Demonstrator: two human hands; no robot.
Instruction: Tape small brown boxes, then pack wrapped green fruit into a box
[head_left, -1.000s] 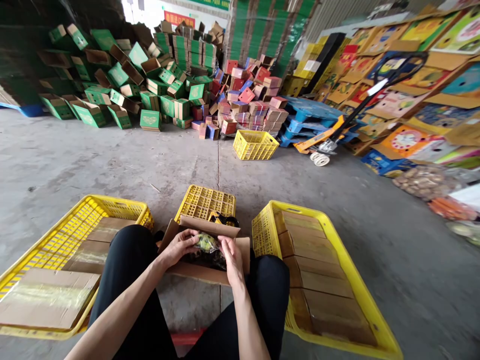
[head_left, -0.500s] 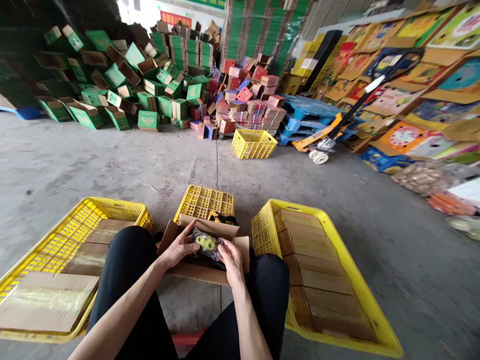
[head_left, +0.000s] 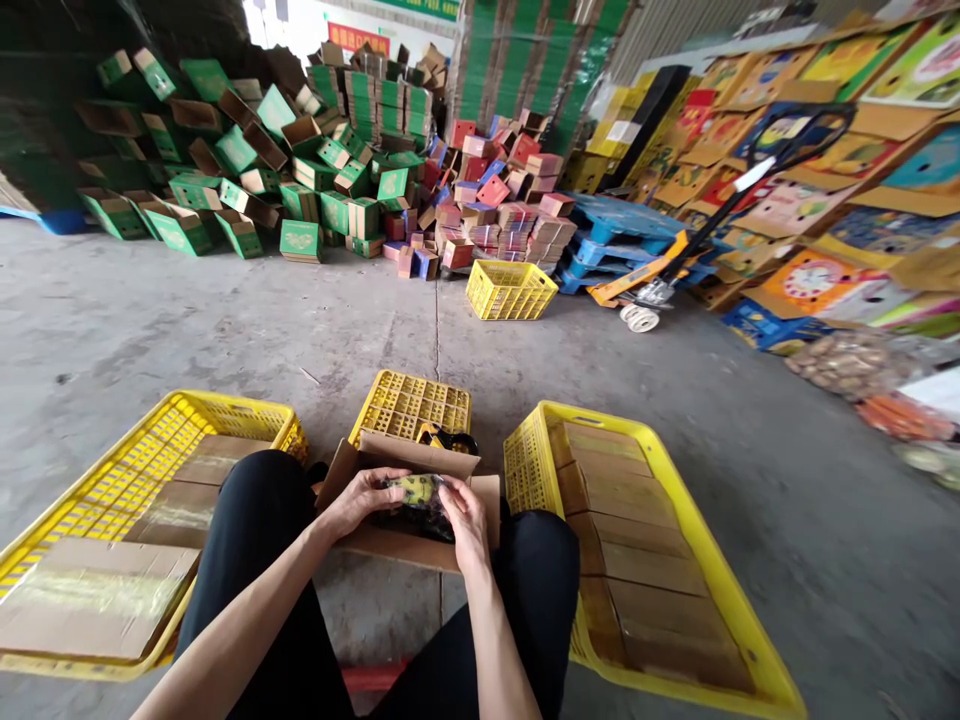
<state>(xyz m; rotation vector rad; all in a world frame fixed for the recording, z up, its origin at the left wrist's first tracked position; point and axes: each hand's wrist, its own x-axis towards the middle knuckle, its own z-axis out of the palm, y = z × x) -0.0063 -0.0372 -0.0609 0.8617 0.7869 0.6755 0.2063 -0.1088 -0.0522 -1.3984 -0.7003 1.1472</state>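
Note:
Between my knees stands an open cardboard box (head_left: 405, 553) with its flaps spread. Over its opening, both hands hold a small yellow-green item with dark spots in clear plastic wrap (head_left: 420, 490). My left hand (head_left: 365, 497) grips the left end of the wrapped item, and my right hand (head_left: 463, 510) pinches the right end. What the item is, I cannot make out. Dark contents lie under it inside the box, mostly hidden. Behind the box, a yellow and black tape dispenser (head_left: 448, 439) rests on an upturned yellow crate (head_left: 412, 400).
On my left, a yellow crate (head_left: 169, 412) holds cardboard boxes (head_left: 97, 600). Another yellow crate (head_left: 652, 440) on my right has a row of closed boxes (head_left: 637, 535). Farther off are a small crate (head_left: 511, 290), a pallet jack (head_left: 656, 280), blue pallets (head_left: 622, 225) and heaped green boxes (head_left: 300, 240).
The wrapped item has tilted and my left fingers have closed farther over it. Both hands stay above the box.

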